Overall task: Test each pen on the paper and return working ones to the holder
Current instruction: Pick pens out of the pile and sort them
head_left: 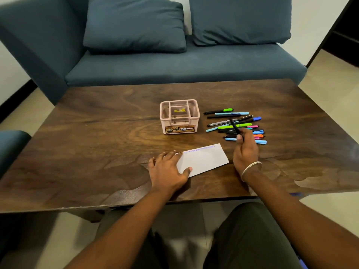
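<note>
A white sheet of paper (206,159) lies on the wooden table (101,136), with a row of small blue marks along its far edge. My left hand (168,170) lies flat on the paper's left end, fingers spread. My right hand (245,149) pinches a black pen (234,126) and holds it raised, tip pointing away over the pile. Several loose pens (236,125) in black, green, blue, pink and orange lie on the table to the right. A pink compartment holder (179,116) stands left of the pile, with no pens visible in it.
A blue sofa (174,63) with two cushions stands right behind the table's far edge. Another blue seat (11,144) is at the left. The table's near edge runs just above my knees (250,230).
</note>
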